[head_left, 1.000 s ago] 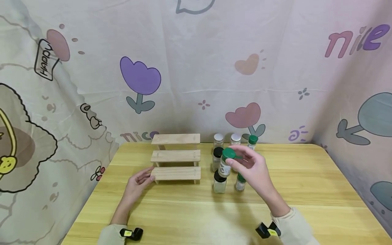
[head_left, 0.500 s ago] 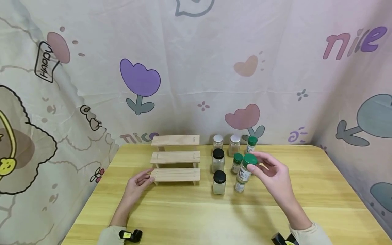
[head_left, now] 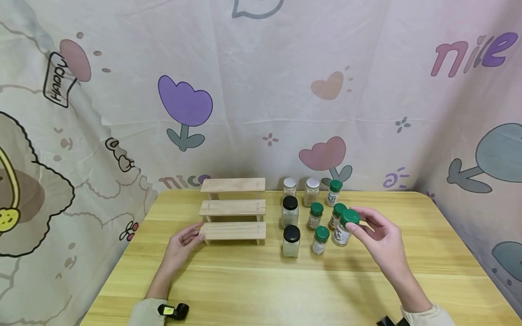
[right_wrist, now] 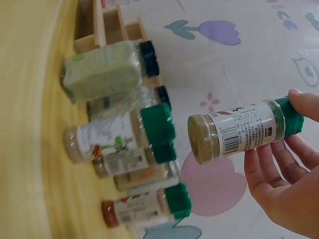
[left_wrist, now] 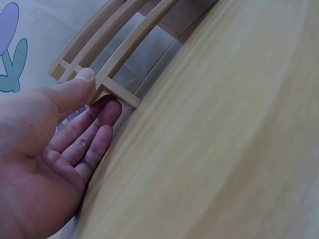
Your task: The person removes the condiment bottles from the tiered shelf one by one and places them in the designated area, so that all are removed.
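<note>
Fingertip pinch, right hand [head_left: 381, 240], green-capped jar [head_left: 344, 227] aloft.

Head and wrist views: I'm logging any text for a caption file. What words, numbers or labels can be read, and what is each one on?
"Happy", tilted, on the backdrop cloth, left side.
"nice", on the cloth behind the wooden step rack.
"nile" or "nice", folded, on the cloth at upper right.
"2026 07", partly legible above the barcode on the green-capped spice jar in the right hand.
Labels on the other jars: too small or blurred to read.
</note>
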Demonstrator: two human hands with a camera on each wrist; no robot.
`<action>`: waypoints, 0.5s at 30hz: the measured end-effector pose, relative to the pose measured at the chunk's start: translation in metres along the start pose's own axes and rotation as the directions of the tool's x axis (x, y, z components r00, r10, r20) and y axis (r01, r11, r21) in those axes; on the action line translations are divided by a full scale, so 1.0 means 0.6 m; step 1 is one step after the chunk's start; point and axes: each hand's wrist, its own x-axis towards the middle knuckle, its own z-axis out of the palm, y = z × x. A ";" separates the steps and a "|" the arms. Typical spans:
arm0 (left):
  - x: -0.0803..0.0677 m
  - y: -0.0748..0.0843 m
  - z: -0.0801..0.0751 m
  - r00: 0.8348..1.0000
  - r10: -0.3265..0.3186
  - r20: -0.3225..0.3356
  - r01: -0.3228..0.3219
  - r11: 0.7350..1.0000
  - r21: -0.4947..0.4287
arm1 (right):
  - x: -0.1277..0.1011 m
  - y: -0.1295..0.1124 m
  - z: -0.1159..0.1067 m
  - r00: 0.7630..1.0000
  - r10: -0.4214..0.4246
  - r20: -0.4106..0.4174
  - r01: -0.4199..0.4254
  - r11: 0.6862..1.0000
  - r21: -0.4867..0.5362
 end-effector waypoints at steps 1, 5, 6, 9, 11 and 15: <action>0.000 0.001 0.001 1.000 0.002 -0.001 -0.002 1.000 -0.001 | -0.002 0.002 -0.003 1.000 0.006 -0.001 -0.006 1.000 -0.007; -0.002 0.004 0.002 1.000 0.004 0.002 -0.004 1.000 -0.010 | -0.009 0.015 -0.013 1.000 0.020 -0.002 -0.020 0.999 -0.030; -0.002 0.005 0.002 1.000 0.006 0.003 -0.005 1.000 -0.013 | -0.010 0.019 -0.015 1.000 0.029 -0.005 -0.029 0.999 -0.035; -0.001 0.005 0.002 1.000 0.004 0.002 -0.004 1.000 -0.013 | -0.015 0.031 -0.021 0.998 0.055 -0.019 -0.056 0.997 -0.055; 0.000 0.004 0.002 1.000 0.011 0.000 -0.011 1.000 -0.007 | -0.017 0.038 -0.025 0.997 0.073 -0.030 -0.075 0.995 -0.069; -0.001 0.004 0.002 1.000 0.011 -0.006 -0.011 1.000 -0.007 | -0.018 0.057 -0.030 0.995 0.095 -0.034 -0.098 0.990 -0.098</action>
